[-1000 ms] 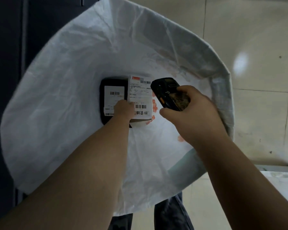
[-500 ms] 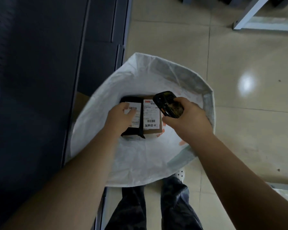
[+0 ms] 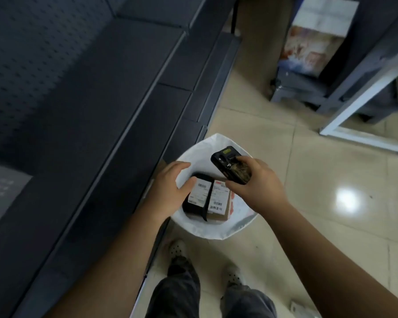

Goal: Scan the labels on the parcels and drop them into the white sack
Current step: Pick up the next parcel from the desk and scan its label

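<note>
Left hand has been lifted off the black parcel, fingers now spread loose above it. Scanner is gripped by right hand. Black and brown parcel are seen side by side inside white sack.

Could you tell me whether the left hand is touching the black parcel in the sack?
Cannot tell. In the head view the left hand overlaps the black parcel, thumb at its corner, fingers spread; contact is unclear.
</note>
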